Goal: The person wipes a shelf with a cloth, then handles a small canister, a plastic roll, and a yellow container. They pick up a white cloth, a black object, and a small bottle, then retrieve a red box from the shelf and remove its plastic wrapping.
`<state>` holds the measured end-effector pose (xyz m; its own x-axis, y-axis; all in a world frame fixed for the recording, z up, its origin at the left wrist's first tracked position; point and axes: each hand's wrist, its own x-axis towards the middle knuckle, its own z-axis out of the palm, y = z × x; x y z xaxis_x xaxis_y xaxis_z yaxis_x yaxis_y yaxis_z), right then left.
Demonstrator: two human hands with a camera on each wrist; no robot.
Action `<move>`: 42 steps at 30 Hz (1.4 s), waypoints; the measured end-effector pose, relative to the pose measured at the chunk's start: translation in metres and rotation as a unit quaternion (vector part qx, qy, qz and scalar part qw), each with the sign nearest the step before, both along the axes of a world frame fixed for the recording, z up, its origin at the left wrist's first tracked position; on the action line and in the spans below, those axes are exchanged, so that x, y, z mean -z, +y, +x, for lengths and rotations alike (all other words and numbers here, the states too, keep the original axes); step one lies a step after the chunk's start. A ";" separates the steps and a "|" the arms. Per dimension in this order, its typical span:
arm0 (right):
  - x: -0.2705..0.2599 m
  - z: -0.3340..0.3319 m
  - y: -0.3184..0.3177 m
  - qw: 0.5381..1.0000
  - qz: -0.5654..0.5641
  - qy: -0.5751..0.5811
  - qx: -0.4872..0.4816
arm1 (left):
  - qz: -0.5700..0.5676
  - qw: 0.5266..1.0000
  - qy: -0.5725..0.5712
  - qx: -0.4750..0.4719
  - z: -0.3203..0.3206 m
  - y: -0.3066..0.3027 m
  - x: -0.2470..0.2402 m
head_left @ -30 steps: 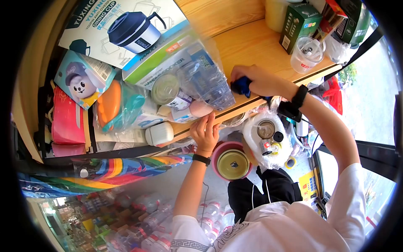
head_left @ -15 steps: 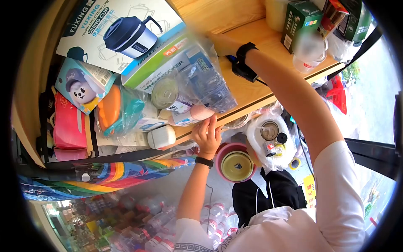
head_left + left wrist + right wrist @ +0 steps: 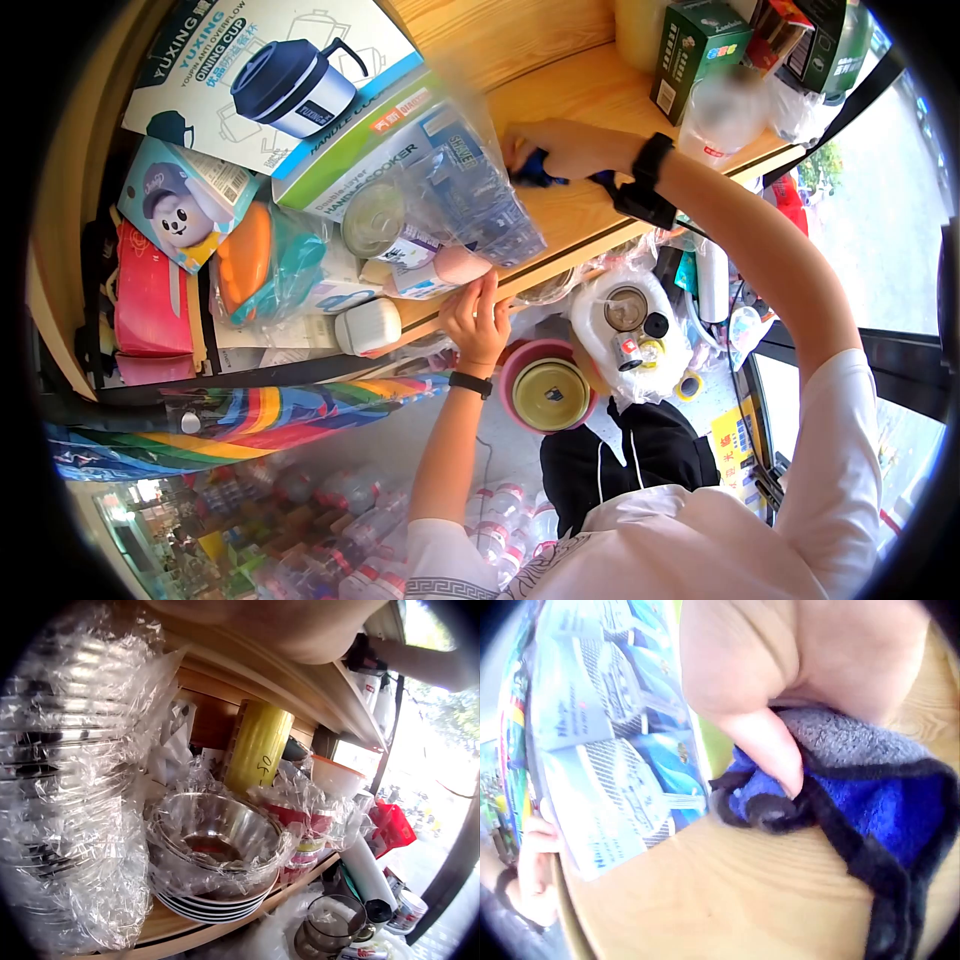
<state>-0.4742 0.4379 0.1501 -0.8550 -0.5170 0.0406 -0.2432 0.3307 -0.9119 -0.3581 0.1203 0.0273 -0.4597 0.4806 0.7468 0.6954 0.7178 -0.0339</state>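
A blue and grey cloth with black edging lies bunched on the wooden shelf, gripped by my right hand, whose thumb presses on it. In the head view the right hand is on the shelf just right of the plastic-wrapped shaver packs, the blue cloth under its fingers. My left hand rests with extended fingers against the shelf's front edge, beside a pinkish rounded object. The left wrist view shows part of a hand at the top, its fingers out of sight.
Boxes, a can and a white container crowd the shelf's left side. A green box and plastic cup stand at right. Wrapped steel bowls and plates sit on the lower shelf.
My right hand, with the cloth, first reached farther back and left behind the packs, then came forward again, ending left of its earliest position. The left hand has stayed at the shelf edge.
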 end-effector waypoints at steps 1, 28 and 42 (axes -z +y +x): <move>0.008 -0.001 0.007 1.000 0.001 -0.001 0.000 | 0.002 1.000 0.006 0.002 -0.001 0.001 0.000; -0.016 0.148 0.000 0.995 0.087 -0.006 0.051 | 0.005 1.000 0.012 -0.003 -0.001 0.001 0.002; 0.038 0.082 0.027 0.860 0.196 0.166 0.442 | 0.008 1.000 0.016 -0.008 -0.001 0.004 -0.001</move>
